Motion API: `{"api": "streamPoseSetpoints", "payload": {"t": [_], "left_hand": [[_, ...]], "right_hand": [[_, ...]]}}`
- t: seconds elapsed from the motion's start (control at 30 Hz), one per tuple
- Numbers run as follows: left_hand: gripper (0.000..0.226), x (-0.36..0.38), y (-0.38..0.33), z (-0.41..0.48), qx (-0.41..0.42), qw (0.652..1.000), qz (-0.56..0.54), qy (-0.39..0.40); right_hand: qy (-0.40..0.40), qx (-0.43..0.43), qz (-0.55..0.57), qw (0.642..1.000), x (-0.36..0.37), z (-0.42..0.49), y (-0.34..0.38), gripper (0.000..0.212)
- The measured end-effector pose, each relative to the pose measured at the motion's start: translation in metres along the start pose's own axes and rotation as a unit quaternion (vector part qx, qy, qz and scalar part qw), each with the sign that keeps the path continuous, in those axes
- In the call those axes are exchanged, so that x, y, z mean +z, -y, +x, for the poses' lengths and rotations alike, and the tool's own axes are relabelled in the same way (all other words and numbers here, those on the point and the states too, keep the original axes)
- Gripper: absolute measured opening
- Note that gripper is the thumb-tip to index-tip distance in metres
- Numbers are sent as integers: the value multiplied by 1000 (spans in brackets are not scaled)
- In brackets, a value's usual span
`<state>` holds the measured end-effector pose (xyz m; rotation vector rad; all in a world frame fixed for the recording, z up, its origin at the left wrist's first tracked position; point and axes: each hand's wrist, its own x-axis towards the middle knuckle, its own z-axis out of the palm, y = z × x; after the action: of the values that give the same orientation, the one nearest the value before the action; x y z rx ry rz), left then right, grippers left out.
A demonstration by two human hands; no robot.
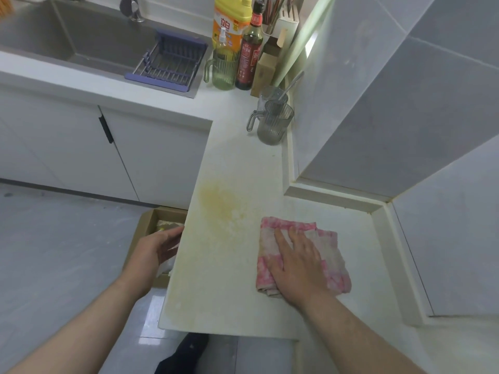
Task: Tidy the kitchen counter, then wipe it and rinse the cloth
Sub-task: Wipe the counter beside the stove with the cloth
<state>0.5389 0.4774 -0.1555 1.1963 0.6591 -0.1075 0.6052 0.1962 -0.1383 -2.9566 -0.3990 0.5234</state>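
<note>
Right hand [297,268], fingers flat atop pink cloth [334,249], left hand [156,248], fingers loose, beside counter [237,163] edge

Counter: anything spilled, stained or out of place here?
Yes. A yellowish stain spreads over the white counter near its left edge, just left of the pink cloth under the right hand. It looks like a spill, not yet wiped.

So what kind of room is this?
Probably a home kitchen: a steel sink with a drying rack, a dark sauce bottle by the wall, and the right hand pressing a pink cloth on the white counter.
</note>
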Motion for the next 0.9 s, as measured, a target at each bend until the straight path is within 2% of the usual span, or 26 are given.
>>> {"api": "streamPoseSetpoints", "payload": {"t": [0.23,0.33,0.43,0.53,0.8,0.9], "left_hand": [[41,1,-2,-7,18,1000,10,4],[41,1,-2,-7,14,1000,-8,10],[38,-1,0,-5,24,1000,-9,8],[40,-7,4,0,37,999,23,18],[40,-9,4,2,40,999,28,21],[40,-9,3,4,27,999,27,20]], "right_hand": [[24,-5,-19,1000,28,-81,10,72],[19,13,-50,998,37,-95,16,68],[29,25,-57,998,33,-92,23,68],[36,2,-47,998,27,-77,25,70],[17,13,-22,1000,14,-29,42,82],[1,12,-22,1000,9,-5,47,73]]}}
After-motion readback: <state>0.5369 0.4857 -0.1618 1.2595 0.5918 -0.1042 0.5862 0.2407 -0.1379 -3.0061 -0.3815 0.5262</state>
